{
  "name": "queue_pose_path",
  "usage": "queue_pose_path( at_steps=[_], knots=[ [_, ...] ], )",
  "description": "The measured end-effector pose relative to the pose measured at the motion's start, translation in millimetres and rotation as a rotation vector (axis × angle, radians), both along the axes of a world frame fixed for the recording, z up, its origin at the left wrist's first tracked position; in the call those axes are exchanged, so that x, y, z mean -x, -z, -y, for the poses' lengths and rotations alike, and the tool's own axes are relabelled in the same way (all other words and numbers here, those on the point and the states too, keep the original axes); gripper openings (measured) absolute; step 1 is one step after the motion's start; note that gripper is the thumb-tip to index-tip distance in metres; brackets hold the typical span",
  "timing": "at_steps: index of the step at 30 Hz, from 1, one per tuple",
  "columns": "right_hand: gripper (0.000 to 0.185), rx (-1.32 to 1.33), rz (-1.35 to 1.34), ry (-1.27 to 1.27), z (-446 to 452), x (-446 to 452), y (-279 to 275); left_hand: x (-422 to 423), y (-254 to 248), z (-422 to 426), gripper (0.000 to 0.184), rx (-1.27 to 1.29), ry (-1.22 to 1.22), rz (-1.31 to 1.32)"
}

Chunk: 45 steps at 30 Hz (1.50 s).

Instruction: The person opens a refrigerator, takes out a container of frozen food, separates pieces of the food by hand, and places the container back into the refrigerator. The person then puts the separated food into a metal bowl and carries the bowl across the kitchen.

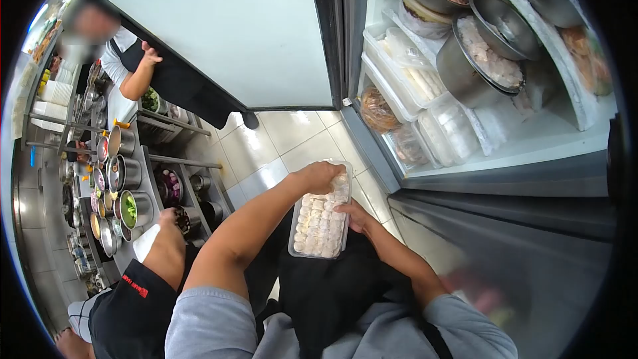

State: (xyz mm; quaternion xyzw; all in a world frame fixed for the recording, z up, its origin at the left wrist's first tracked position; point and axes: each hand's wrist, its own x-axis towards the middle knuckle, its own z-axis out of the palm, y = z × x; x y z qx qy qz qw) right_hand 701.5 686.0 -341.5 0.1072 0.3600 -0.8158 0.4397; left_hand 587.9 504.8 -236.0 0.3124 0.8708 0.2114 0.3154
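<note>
A clear plastic tray (318,226) filled with rows of small pale, whitish pieces is held in front of my apron. My left hand (321,177) is at the tray's far end, its fingers bent over the top edge and partly hidden, so what they pinch is unclear. On the right side of the tray, my right hand (354,215) grips the rim, with the thumb over the edge. To the right stands an open freezer (425,159) with metal pots (475,66) and clear food boxes (405,60) on its frosted shelves.
The open freezer door (219,26) spans the top. A co-worker (136,70) stands behind it; another co-worker (133,306) reaches over the counter at left. That counter (149,179) bears metal pots of vegetables. Tiled floor (286,136) lies ahead.
</note>
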Motion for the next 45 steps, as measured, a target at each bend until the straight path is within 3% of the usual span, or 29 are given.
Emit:
queue_pose_path(
  at_steps=[5,12,20,21,25,29,33,39,41,45],
  knots=[
    [0.080,0.021,-0.070,0.011,-2.3,13.0,-10.6,25.8,-38.2,0.6,0.054,0.009,-0.033,0.071],
    [0.079,0.071,-0.178,0.051,-1.2,44.0,-64.6,58.3,-98.0,27.2,0.062,-0.230,-0.247,0.180],
    [0.079,0.015,-0.246,0.020,15.8,89.1,-113.0,60.7,-138.5,70.9,0.059,-0.506,-0.487,0.062],
    [0.080,-0.003,-0.270,0.026,22.9,95.3,-114.8,61.1,-143.6,74.3,0.059,-0.438,-0.414,-0.051],
    [0.079,0.019,-0.253,-0.051,50.8,110.6,-118.2,65.9,-139.1,84.3,0.067,-0.321,-0.308,-0.093],
    [0.077,0.050,-0.229,-0.129,81.9,126.9,-123.7,72.9,-159.6,110.3,0.071,-0.095,-0.500,-0.012],
    [0.078,0.064,-0.204,-0.180,117.3,154.0,-130.7,79.1,-153.8,156.8,0.062,-0.185,-0.614,-0.044],
    [0.075,0.011,-0.244,-0.274,180.5,195.4,-143.2,76.2,-159.4,206.2,0.038,-0.205,-0.859,-0.299],
    [0.076,0.025,-0.265,-0.293,202.6,209.2,-147.3,70.3,-167.2,222.5,0.030,-0.250,-0.920,-0.565],
    [0.076,0.102,-0.287,-0.350,248.7,236.0,-155.7,49.9,-172.4,267.6,0.034,-0.255,-1.053,-0.873]
  ],
)
